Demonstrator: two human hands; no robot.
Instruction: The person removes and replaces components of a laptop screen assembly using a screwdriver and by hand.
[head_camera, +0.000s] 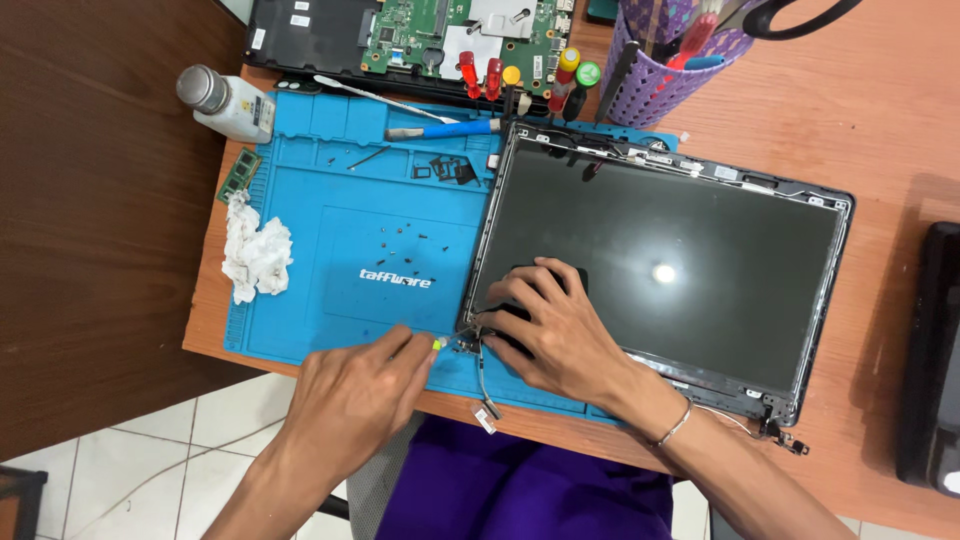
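The right hand (545, 325) lay spread on the laptop screen panel's (660, 270) corner — the left hand (350, 395), just beside, pinched a small screwdriver (440, 343).

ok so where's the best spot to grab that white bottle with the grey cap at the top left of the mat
Take the white bottle around its body, coming from the left, bare-table side. It lies on its side with the grey cap pointing up-left, so the broad body is the easiest part to wrap; its right side sits at the blue mat, near loose tools.
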